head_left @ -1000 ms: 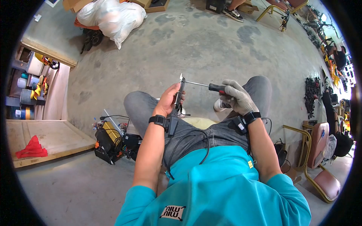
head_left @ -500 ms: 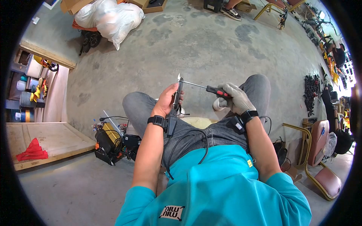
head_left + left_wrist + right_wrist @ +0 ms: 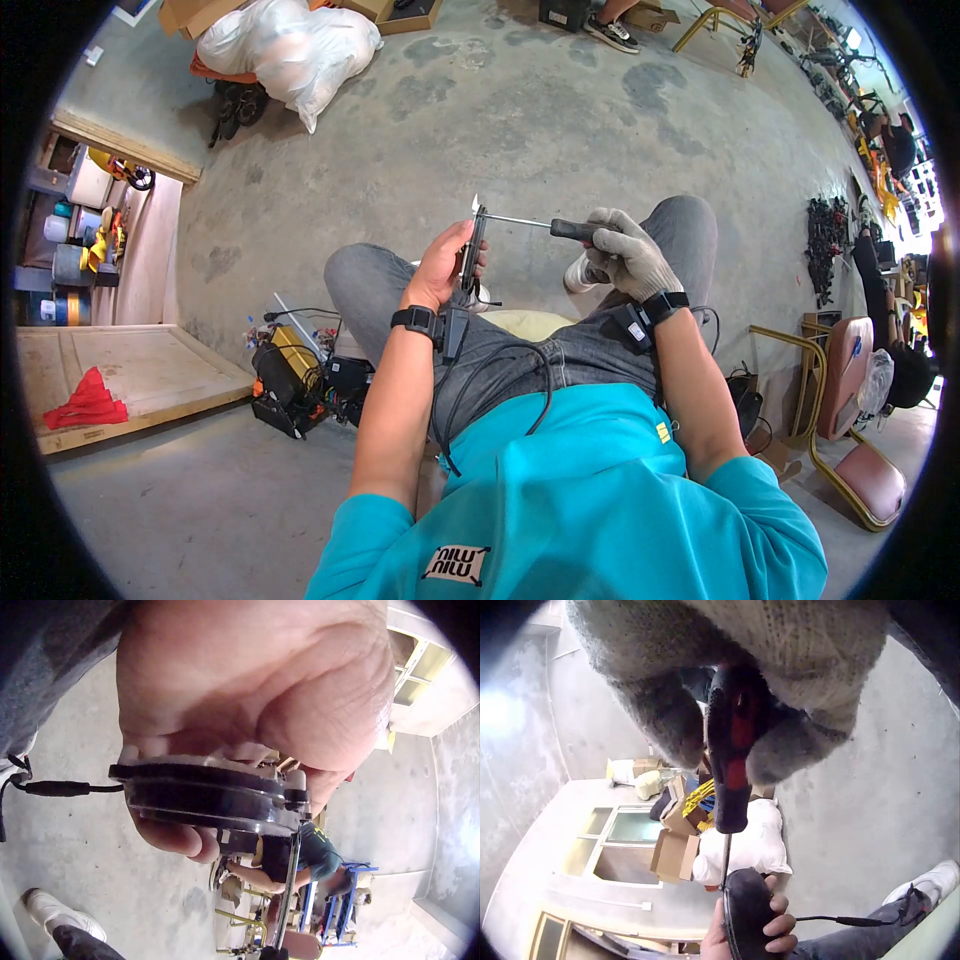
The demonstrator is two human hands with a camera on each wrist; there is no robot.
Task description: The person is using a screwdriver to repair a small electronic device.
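My bare left hand (image 3: 440, 265) grips a thin, round black device (image 3: 210, 799) by its sides, edge up, above my lap. A short black cable with a thicker sleeve (image 3: 58, 788) leaves one end of it. In my right hand (image 3: 632, 258), which wears a pale knitted glove, is a screwdriver (image 3: 575, 230); thumb and fingers pinch its black and red handle (image 3: 732, 787). The metal shaft (image 3: 289, 892) points left, and its tip meets the device's rim near the far end. A small white piece (image 3: 477, 203) sticks up at that end.
On the floor to the left lies a pile of electrical parts (image 3: 300, 370) beside a wooden panel with a red cloth (image 3: 86, 398). White bags (image 3: 295, 55) sit at the far left. Chairs (image 3: 850, 400) stand on the right. Another person's shoe (image 3: 612, 35) shows at the top.
The screwdriver handle has turned about its axis, and the gloved fingers have shifted round it. The tip stays at the device's rim. My left hand and the device hardly move.
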